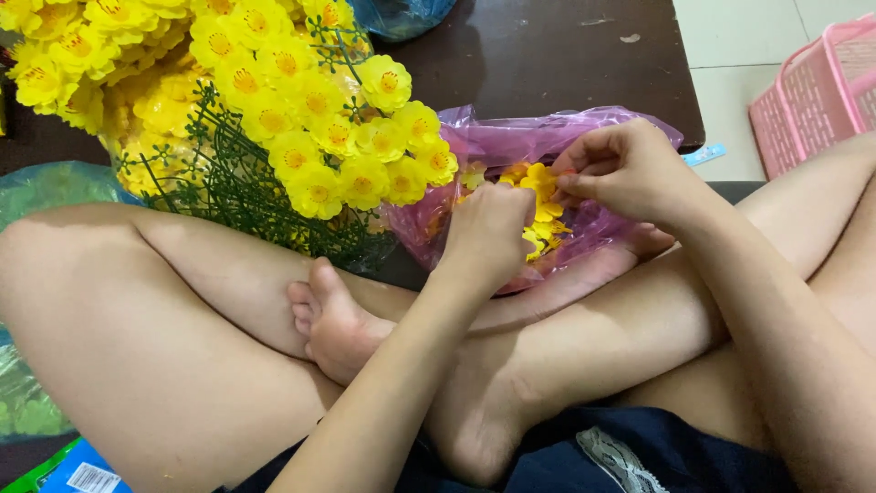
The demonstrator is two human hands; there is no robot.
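Hand, right (630, 173): fingers are curling shut, pinching a small yellow flower head (540, 178) between thumb and fingertips, just above the mouth of the bag.

Hand, left (488, 233): is resting knuckles-up at the bag's opening, fingers folded under against the loose yellow petals (546, 219); whether it is gripping one of them cannot be told, since the fingertips are hidden.

Bag, pink plastic (511, 146): is lying open across the person's crossed legs, leaning toward the shin, with loose yellow flower pieces inside.

Bunch of finished yellow flowers (301, 119): is standing just beside the bag on green plastic stems (219, 183), touching its left side.

Desk, dark (547, 55): is lying beyond the bag. Pink basket (812, 91): is sitting well apart on the tiled floor, at right.

Risks, as judged:
- Bag is sitting on a slope of leg, not on a flat surface; a shift of the knee or a tug from either hand is likely to tip it and spill petals onto the floor.
- Flower head is being held by a light pinch only; thin pieces stacked together may be coming up two at a time, or slipping free.
- Thin film is crumpling around both hands; a snagged finger could tear it.
- Green stems are crowding the left forearm; a wide elbow move could be knocking the bunch over.
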